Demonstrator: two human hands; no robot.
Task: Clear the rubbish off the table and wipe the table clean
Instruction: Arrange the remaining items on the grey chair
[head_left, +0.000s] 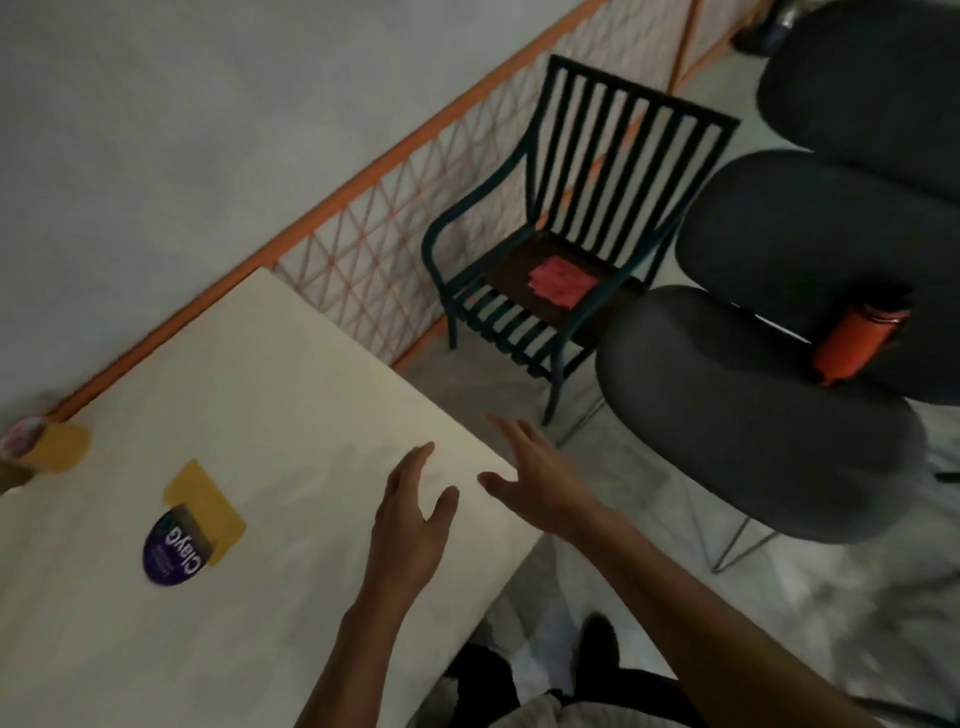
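A cream table (291, 374) fills the lower left. On it lies a yellow packet (208, 506) with a round purple lid or label (174, 548) over its near end. A second yellow wrapper (60, 447) and a pinkish cup-like thing (18, 439) sit blurred at the far left edge. My left hand (410, 519) hovers over the table's right part, fingers straight, holding nothing. My right hand (530, 473) is spread over the table's right edge, also empty. A pink cloth (561, 283) lies on the seat of the dark slatted chair (576, 228).
Grey padded chairs (753, 431) stand to the right of the table; an orange bottle (857, 340) lies on one. An orange-framed lattice fence (395, 249) runs behind the table and slatted chair. My dark shoes show below the table's near edge.
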